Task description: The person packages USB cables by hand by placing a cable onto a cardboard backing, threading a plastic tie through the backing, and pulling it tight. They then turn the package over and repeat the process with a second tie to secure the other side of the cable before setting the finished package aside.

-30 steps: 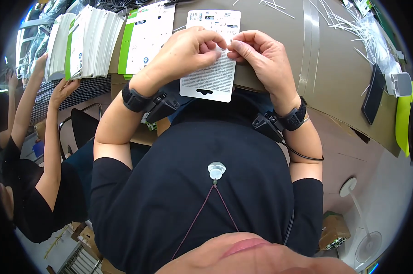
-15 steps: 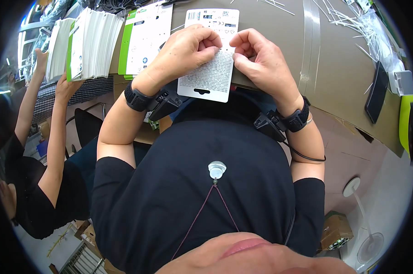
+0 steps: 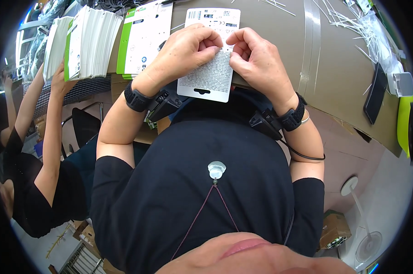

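A white printed backing card (image 3: 205,82) with a hang slot lies flat at the table's front edge, the slot toward me. Over its left side is my left hand (image 3: 186,51), thumb and fingers pinched together near the card's middle. Facing it at the card's right edge, my right hand (image 3: 257,57) has its fingers curled and thumb close to the index finger. Whatever small thing sits between the fingertips of either hand is too small to make out. Both wrists wear black straps with small black devices.
Left of the card lie green-and-white cards (image 3: 144,43) and a thick stack of cards (image 3: 94,45). A co-worker's hand (image 3: 60,82) touches that stack. Thin white ties (image 3: 336,20), a plastic bag (image 3: 375,36) and a black phone (image 3: 375,93) lie at the right.
My right hand has shifted slightly left, closer to my left hand. The left hand and card have barely moved. At the left, the co-worker's arms and the stack have shifted a little.
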Demonstrator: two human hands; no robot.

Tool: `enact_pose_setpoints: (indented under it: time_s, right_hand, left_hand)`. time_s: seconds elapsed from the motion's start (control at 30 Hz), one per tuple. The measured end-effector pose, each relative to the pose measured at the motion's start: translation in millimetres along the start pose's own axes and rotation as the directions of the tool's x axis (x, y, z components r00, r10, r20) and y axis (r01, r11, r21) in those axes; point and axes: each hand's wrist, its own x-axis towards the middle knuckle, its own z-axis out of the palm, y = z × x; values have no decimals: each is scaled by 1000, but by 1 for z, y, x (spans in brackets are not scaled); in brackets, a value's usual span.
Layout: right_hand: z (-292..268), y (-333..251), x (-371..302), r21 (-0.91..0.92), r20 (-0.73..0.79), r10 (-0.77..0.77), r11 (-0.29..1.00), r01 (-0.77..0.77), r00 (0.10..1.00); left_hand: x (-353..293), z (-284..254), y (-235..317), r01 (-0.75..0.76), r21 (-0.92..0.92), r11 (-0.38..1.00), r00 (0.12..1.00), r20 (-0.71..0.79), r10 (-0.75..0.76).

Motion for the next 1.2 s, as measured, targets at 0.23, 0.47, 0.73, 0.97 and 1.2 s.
enact_pose_setpoints:
  time_s: [0.23,0.47,0.73,0.97,1.2]
  right_hand:
    - [11,-1,5,23,-77,-67,997,68,995]
    - [18,4,6,-160,-75,-165,975,151,983]
    - [18,11,-4,228,-206,-71,966,119,976]
    - [23,11,-8,228,-278,-65,965,132,958]
    - [3,9,-8,415,-106,27,909,19,994]
  left_hand:
    - [0,-3,-8,-136,90,987,991,6,136]
    - [-4,-4,-26,-217,-3,976,976,-34,217]
    - [-17,4,-20,-349,125,929,922,-129,364]
    - [-30,23,2,-325,593,736,890,-70,450]
    - [-18,9,-12,-368,371,853,898,-97,429]
